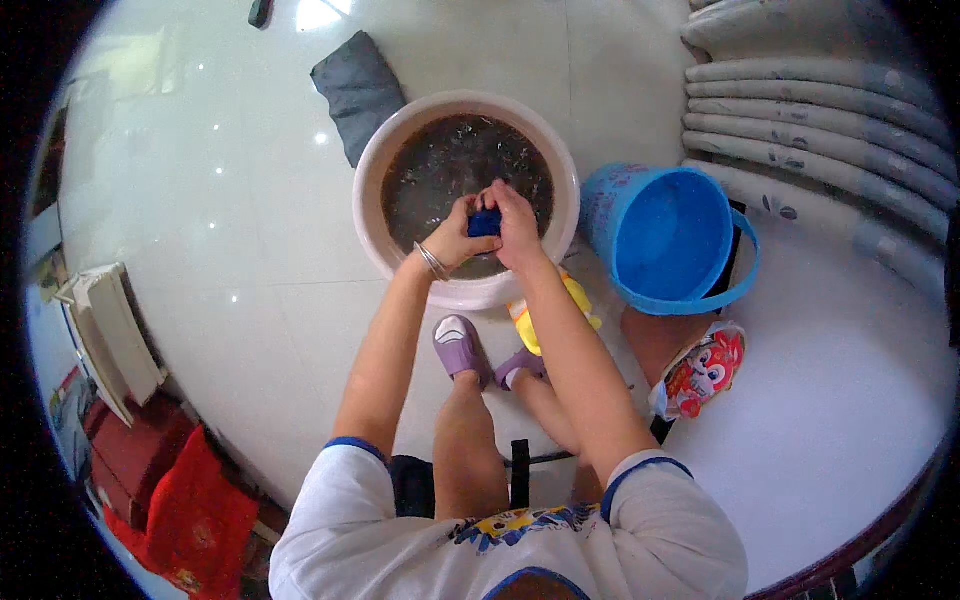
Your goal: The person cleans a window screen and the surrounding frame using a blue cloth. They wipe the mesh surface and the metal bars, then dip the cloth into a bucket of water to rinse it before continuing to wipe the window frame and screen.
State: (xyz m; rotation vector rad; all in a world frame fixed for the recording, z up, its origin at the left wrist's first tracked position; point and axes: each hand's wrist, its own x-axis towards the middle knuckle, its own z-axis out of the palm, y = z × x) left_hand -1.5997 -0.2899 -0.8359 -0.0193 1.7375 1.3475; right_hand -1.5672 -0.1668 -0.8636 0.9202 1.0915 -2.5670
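Both my hands meet above a round, pale pink basin [366, 190] on the floor, which holds dark, murky water [425, 180]. Between them is a small dark blue bundle [484, 223] that looks like cloth; its exact kind cannot be made out. My left hand [458, 240], with bangles at the wrist, grips it from the left. My right hand [517, 228] closes round it from the right and the far side. Fingers cover much of the bundle, and it is over the water.
A blue bucket [597, 215] tilts beside the basin's right. Grey folded cloth [362, 90] lies at its far left. A yellow packet [575, 300] is partly behind my right forearm. Farther right are a red-printed bag [708, 372] and a patterned curtain [820, 115]; red cloth [200, 515] lies at the lower left.
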